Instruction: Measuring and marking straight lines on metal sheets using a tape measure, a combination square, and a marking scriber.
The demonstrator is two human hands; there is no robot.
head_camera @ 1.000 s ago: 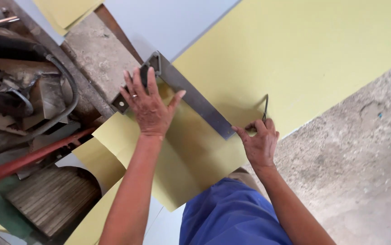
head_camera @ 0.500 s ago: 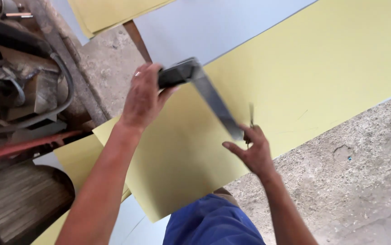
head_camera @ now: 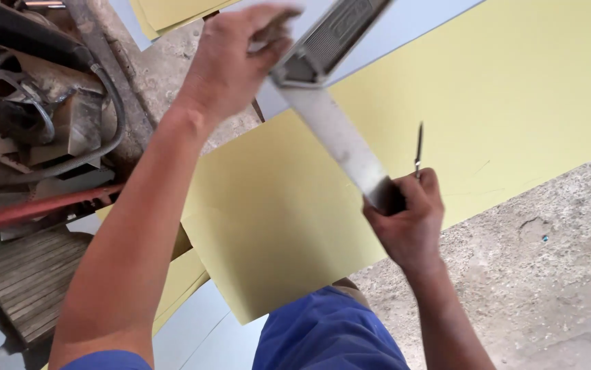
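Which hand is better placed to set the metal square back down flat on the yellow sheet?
Probably left. The left hand grips the metal square at its thick stock end; the right hand only steadies the blade tip and also holds a scriber.

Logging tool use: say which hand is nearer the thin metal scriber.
Right. The right hand holds the scriber, which sticks up from its fingers. The left hand is far off, at the square's stock.

Looks like a rough workshop. Bare concrete floor (head_camera: 549,274), large yellow sheets (head_camera: 501,103) laid out flat, worn machinery with hoses (head_camera: 42,109) and a ribbed wooden block (head_camera: 28,281) alongside.
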